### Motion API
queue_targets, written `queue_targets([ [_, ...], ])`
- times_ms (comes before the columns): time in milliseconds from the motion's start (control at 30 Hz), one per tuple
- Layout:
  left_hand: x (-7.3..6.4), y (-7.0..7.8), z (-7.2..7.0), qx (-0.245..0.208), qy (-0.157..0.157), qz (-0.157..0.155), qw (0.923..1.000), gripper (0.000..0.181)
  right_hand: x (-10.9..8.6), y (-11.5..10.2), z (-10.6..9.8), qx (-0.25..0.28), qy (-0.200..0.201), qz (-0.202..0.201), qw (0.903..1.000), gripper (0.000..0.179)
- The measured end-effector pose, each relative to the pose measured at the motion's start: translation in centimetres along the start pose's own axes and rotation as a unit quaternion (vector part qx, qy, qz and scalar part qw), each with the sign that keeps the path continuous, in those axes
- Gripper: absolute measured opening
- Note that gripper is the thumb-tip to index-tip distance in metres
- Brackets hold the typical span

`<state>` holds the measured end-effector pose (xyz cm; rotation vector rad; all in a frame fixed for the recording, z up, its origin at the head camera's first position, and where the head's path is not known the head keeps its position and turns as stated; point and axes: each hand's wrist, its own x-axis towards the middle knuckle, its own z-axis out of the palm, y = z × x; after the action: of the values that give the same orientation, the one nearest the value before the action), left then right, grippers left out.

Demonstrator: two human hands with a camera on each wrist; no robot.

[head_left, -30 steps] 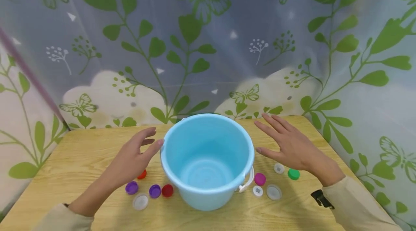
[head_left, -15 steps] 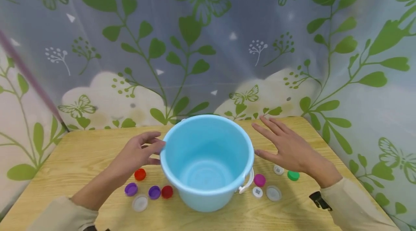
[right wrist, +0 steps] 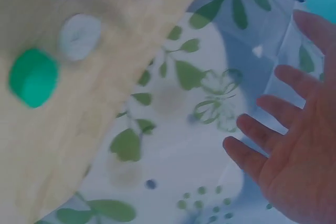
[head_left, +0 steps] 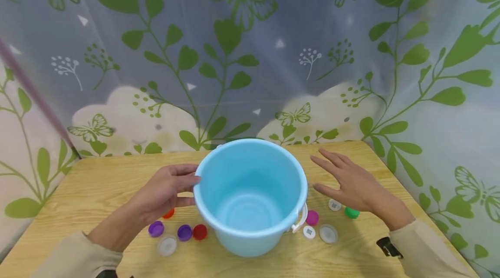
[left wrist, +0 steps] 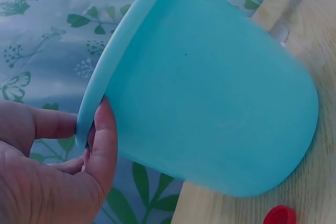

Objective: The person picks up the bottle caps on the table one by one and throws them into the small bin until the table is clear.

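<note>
A light blue plastic bucket [head_left: 250, 169] stands upright on the table with nothing in it, its white handle [head_left: 300, 219] hanging at the right side. At the left of the bucket my left hand [head_left: 166, 191] pinches the rim. In the left wrist view the thumb [left wrist: 55, 124] is on the rim and a finger [left wrist: 105, 135] lies under it against the outer wall. My right hand [head_left: 353, 184] is held apart from the bucket's right side, palm towards it, fingers extended and spread in the right wrist view.
Left of the bucket lie two purple caps [head_left: 184, 232], a red cap [head_left: 200, 232], an orange cap [head_left: 169, 213] and a translucent lid [head_left: 167, 245]. To its right are a magenta cap [head_left: 312, 217], white caps [head_left: 309, 232], another translucent lid [head_left: 328, 233] and a green cap [head_left: 352, 212]. A patterned curtain [head_left: 250, 74] backs the table.
My left hand has closed onto the bucket's rim from just beside it. The right hand has drawn slightly away to the right. The bucket has barely shifted.
</note>
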<state>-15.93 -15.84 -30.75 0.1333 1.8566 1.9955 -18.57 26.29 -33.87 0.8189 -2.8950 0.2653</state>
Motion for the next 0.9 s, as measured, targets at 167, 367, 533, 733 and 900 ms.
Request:
queue_targets([
  [167,0.3,-0.3,-0.6,-0.015,-0.028,-0.005,0.9995,0.059,-1.6,2.1,0.9,0.013,-0.058,0.051,0.9970,0.060],
  [367,0.6,-0.7,-1.2,-0.053,-0.049,-0.012,0.9973,0.059,-4.1,5.1,2.9,0.073,-0.151,0.114,0.9792,0.061],
  [533,0.5,-0.9,-1.4,-0.095,-0.054,-0.020,0.9939,0.051,-5.8,6.6,4.5,0.111,-0.143,0.106,0.9778,0.057],
  [733,0.5,-1.2,-1.6,-0.125,-0.055,-0.021,0.9904,0.040,-6.7,6.9,5.6,0.140,-0.106,0.071,0.9818,0.033],
  [900,0.6,-1.5,-1.6,-0.130,-0.056,-0.017,0.9898,0.034,-6.9,7.1,5.9,0.162,-0.102,0.058,0.9798,0.026],
])
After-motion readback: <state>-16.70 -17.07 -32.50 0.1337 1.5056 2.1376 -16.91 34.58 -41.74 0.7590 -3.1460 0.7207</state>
